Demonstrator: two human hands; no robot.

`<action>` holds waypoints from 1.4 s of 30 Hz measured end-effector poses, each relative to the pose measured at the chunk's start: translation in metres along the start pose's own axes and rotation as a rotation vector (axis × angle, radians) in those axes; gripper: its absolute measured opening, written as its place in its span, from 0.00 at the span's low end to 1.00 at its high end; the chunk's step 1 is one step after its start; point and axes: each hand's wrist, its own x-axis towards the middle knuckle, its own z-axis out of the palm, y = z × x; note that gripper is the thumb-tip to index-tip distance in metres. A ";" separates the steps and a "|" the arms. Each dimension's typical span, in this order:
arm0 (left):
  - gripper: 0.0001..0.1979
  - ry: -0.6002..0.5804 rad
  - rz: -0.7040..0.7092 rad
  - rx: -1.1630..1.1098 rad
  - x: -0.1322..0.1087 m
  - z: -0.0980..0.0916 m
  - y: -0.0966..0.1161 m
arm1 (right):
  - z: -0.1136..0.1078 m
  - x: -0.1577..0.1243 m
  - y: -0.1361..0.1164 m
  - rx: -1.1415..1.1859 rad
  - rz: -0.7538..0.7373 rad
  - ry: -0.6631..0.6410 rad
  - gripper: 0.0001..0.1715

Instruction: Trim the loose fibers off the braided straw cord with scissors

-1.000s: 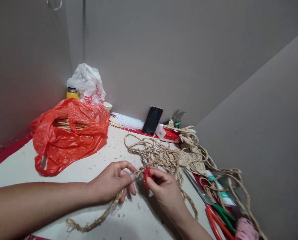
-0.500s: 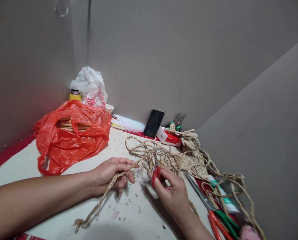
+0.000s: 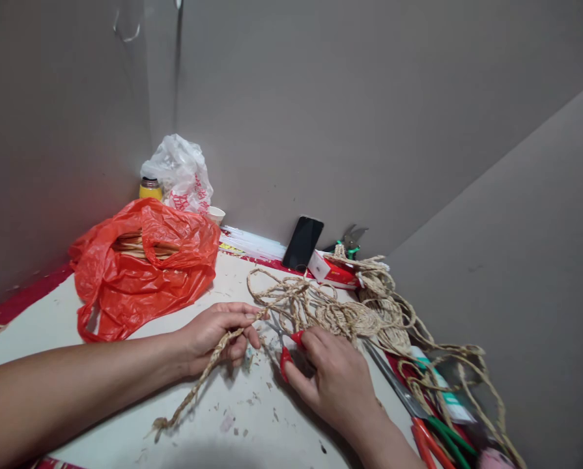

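My left hand point(image 3: 227, 332) pinches a braided straw rope point(image 3: 213, 358) between thumb and fingers. One end of the rope, knotted and frayed, hangs toward the lower left; the other runs into a loose tangle beyond my hands. In my right hand point(image 3: 337, 368) are small red-handled scissors point(image 3: 285, 352), thumb in one loop and fingers at the other. Their handles are spread, and the blades point up and left, close to the rope by my left fingertips. Whether the blades touch the rope I cannot tell.
A red plastic bag point(image 3: 149, 280) with flat tan pieces lies at left. Behind it are a white bag point(image 3: 181, 172) and yellow jar point(image 3: 150, 189). A phone point(image 3: 303, 241) leans at the back. Coiled rope point(image 3: 389, 306) and large shears point(image 3: 418, 407) lie at right. Scraps dot the white tabletop point(image 3: 184, 449).
The scissors have gone from upright with handles together to spread handles, blades tilted left toward the rope. My right hand has turned palm down; the left still holds the rope.
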 end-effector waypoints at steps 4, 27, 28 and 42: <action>0.14 -0.021 0.036 0.073 -0.001 0.000 -0.004 | 0.000 0.000 -0.002 -0.051 0.009 -0.014 0.09; 0.14 0.118 0.196 0.270 -0.006 0.007 -0.005 | 0.004 -0.004 0.002 0.019 -0.064 0.026 0.19; 0.14 0.111 0.198 0.273 -0.005 0.007 -0.005 | 0.005 -0.004 0.003 0.032 -0.052 0.043 0.19; 0.13 0.067 0.160 0.237 -0.004 0.004 -0.009 | 0.002 -0.001 -0.006 0.008 -0.013 0.036 0.14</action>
